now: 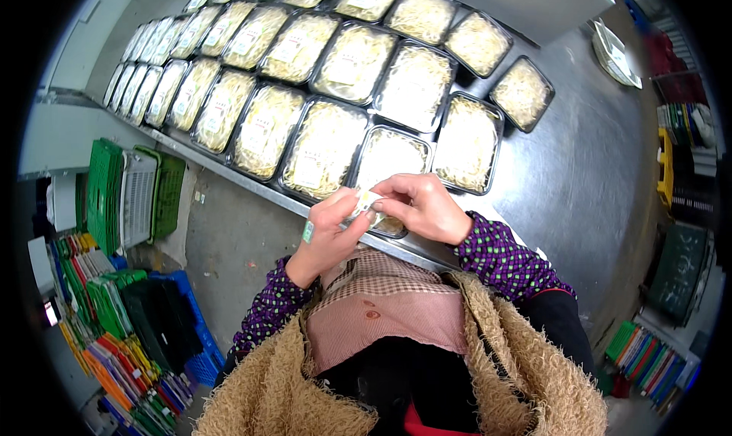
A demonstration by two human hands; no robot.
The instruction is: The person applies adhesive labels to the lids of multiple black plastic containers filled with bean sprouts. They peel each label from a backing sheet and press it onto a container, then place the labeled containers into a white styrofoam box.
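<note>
My left hand [329,232] and my right hand [424,209] meet over the near edge of the steel table, fingertips close together. Between them is a small white label [366,201] with yellow and green print, pinched by the fingers of both hands. A green-and-white sticker [308,232] clings to the back of my left hand. Right below my fingers lies a black tray of bean sprouts [393,155], partly hidden by the hands. To its left, a tray of bean sprouts [324,148] carries a label; the tray on its right [467,142] shows none.
Rows of similar sprout trays [297,46] cover the table's left and far side. Bare steel tabletop [568,173] extends to the right, with a white bundle [614,53] at its far edge. Green and white crates [136,196] and stacked coloured crates [130,337] stand at left.
</note>
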